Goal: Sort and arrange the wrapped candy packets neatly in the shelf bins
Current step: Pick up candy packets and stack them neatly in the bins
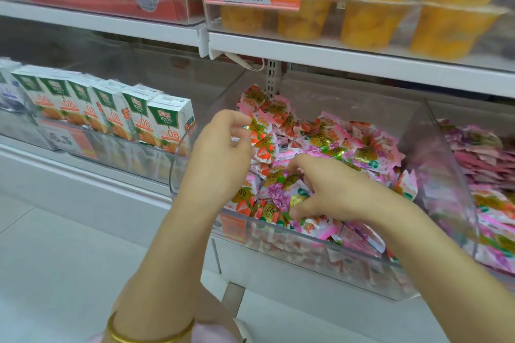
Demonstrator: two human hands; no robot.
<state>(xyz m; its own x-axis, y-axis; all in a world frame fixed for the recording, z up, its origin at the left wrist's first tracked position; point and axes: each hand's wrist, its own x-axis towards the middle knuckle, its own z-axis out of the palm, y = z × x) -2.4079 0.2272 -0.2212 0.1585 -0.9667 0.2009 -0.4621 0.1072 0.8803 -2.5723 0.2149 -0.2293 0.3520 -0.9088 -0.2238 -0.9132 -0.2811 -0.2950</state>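
Beyond your gold bangle (150, 338), your 2 hands were apart in the clear bin (320, 256) of candy packets (348, 145), left hand (223, 150) pinching 1, right hand (331, 189) clutching several near the low front rim, where a careless sweep could have spilled some.

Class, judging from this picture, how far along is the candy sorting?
Done: little; the clear bin holds a mixed heap. In hand: left hand pinches a strawberry packet, right hand grips purple packets. Left: sorting that heap.
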